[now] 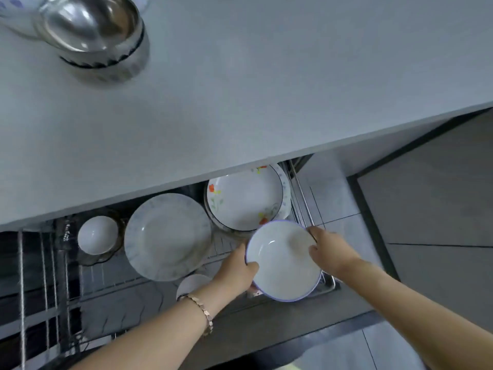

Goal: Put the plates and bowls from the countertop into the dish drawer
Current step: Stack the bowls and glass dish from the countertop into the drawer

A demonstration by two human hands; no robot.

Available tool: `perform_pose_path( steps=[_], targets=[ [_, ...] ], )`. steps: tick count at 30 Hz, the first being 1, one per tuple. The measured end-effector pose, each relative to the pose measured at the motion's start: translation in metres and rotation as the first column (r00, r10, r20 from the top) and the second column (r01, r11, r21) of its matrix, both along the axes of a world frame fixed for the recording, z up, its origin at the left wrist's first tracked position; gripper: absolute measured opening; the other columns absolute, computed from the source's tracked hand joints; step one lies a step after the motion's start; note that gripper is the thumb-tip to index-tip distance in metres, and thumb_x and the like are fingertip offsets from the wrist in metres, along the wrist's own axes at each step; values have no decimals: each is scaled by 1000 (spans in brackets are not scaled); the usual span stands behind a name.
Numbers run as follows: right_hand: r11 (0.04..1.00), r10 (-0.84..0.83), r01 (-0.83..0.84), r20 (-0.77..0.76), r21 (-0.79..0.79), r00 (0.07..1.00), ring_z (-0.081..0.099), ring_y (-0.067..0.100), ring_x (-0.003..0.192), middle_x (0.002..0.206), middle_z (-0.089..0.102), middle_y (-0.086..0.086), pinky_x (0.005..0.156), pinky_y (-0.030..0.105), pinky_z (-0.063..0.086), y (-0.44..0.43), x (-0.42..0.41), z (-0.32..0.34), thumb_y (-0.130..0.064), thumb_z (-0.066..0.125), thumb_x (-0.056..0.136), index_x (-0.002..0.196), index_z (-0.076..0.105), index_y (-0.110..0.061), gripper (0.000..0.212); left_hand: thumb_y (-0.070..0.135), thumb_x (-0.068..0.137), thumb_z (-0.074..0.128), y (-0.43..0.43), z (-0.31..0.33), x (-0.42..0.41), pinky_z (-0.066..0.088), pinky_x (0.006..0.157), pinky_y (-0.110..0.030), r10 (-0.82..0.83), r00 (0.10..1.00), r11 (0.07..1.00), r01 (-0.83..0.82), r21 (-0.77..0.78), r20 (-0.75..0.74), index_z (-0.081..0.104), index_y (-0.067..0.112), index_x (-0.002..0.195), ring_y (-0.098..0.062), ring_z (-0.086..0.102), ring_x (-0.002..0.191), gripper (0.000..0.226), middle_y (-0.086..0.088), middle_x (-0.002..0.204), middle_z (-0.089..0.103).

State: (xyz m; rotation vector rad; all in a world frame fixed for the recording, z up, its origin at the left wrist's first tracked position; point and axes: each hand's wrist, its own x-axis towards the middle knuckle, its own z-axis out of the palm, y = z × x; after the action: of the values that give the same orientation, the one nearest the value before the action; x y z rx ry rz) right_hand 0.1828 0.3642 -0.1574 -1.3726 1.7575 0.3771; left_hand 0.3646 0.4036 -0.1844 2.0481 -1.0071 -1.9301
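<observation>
A white bowl with a blue rim (280,265) hangs over the right front corner of the open dish drawer (329,285). My left hand (237,272) grips its left rim, thumb over the edge. My right hand (329,251) holds the right rim with curled fingers. In the drawer's wire rack lie a flowered plate (244,200), a pale patterned plate (166,236), a small white bowl (97,235) in a dark glass dish, and another small white dish (192,285) partly hidden by my left wrist. Stacked steel bowls (93,30) stand on the countertop (266,89) at the far left.
The grey countertop edge overhangs the back of the drawer. A white patterned dish (10,12) shows behind the steel bowls at the top left corner. Wire rack dividers (48,276) fill the drawer's left side. Tiled floor (440,209) lies to the right.
</observation>
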Motion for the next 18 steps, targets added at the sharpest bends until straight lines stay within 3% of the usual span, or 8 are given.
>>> perform_pose_path(
  steps=[5,10,14,18],
  targets=[
    [991,100,-80,-195,110,976,55,33,115,124,53,14,94,35,45,5,-17,-39,-3,41,87,124,51,-6,38,-1,87,40,11,-46,-38,59,74,-46,-63,996,995,57,88,69,39,22,138,-31,56,104,56,-12,129,53],
    [965,256,-222,-304,142,918,54,27,118,127,51,9,96,33,45,2,-23,-62,-7,44,89,126,53,-10,38,0,90,41,9,-66,-55,47,95,-34,-149,976,986,133,105,161,35,17,142,-29,51,121,55,-12,135,52],
    [944,327,-293,-325,150,887,55,25,120,129,51,7,95,32,46,2,-20,-72,-4,44,90,129,49,-12,39,-1,92,36,7,-69,-56,42,99,-30,-176,971,979,155,132,163,22,23,149,-28,49,125,64,-11,139,49],
    [901,413,-434,-279,-18,867,50,27,119,131,46,9,92,35,46,2,-12,-78,-2,42,90,133,43,-12,44,5,93,37,4,-73,-53,43,100,-34,-193,974,968,169,186,115,10,33,151,-31,49,125,70,-10,143,45]
  ],
)
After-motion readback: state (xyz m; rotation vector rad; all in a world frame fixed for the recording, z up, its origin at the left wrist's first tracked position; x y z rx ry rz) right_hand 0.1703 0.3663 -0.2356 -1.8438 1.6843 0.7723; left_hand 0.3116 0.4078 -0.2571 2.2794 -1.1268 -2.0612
